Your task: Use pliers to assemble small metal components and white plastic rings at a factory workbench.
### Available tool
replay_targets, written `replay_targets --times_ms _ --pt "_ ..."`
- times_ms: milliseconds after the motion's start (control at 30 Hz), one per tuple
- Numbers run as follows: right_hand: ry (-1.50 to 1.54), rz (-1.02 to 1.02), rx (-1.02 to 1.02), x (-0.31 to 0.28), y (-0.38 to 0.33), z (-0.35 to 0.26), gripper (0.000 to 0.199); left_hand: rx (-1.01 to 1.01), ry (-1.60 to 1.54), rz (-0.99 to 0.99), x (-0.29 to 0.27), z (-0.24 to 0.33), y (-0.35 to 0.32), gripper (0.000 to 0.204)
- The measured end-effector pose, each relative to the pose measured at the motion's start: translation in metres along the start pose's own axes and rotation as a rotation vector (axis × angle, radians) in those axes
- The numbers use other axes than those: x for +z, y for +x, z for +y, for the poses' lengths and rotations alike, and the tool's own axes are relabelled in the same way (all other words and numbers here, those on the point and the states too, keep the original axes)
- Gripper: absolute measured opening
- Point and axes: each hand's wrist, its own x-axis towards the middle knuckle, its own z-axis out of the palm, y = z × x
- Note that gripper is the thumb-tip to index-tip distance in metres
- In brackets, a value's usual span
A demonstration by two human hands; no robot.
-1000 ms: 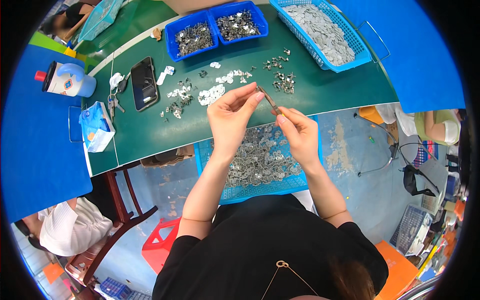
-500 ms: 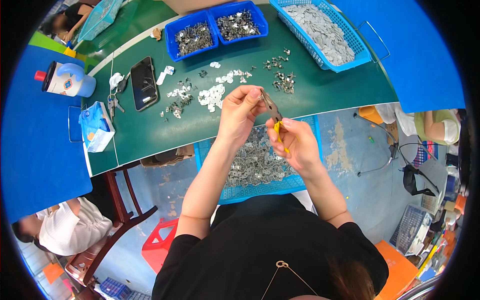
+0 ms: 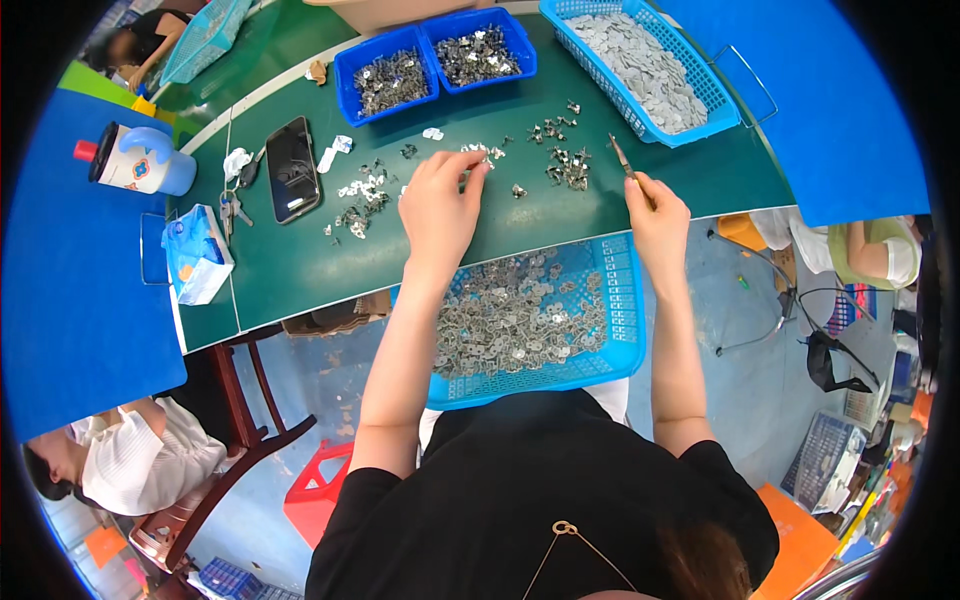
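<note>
Pliers (image 3: 619, 156) in right hand (image 3: 658, 215), small parts (image 3: 496, 154) by left hand (image 3: 438, 210)

The right hand is wrapped round the pliers, holding them over the desk (image 3: 300, 268) toward its right end, tips pointing at the far edge. The left hand is bent, thumb and forefinger nearly together at the small parts mid-desk; I can't tell whether it has hold of one. Two blue bins (image 3: 397, 108) sit by the far edge, a phone (image 3: 292, 170) toward the left edge. Below the near edge is a basket (image 3: 626, 320) of metal pieces (image 3: 520, 330).
</note>
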Motion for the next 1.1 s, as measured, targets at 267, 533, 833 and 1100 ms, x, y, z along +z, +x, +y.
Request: replay_targets --times_ms 267,533,833,1100 --pt "-0.209 0.040 -0.048 0.006 0.005 0.002 0.031 0.211 0.290 -0.148 0.005 -0.011 0.019 0.008" --pt "0.200 0.062 0.012 0.002 -0.011 -0.013 0.031 -0.131 -0.459 -0.226 -0.009 0.007 0.022 0.007" --pt "0.828 -0.283 0.041 0.024 -0.057 -0.063 0.032 -0.588 -1.314 -0.089 -0.020 0.053 -0.010 0.021" --pt "0.835 -0.309 0.054 0.027 -0.058 -0.070 0.031 -0.552 -1.260 -0.012 -0.015 0.052 -0.019 0.033"
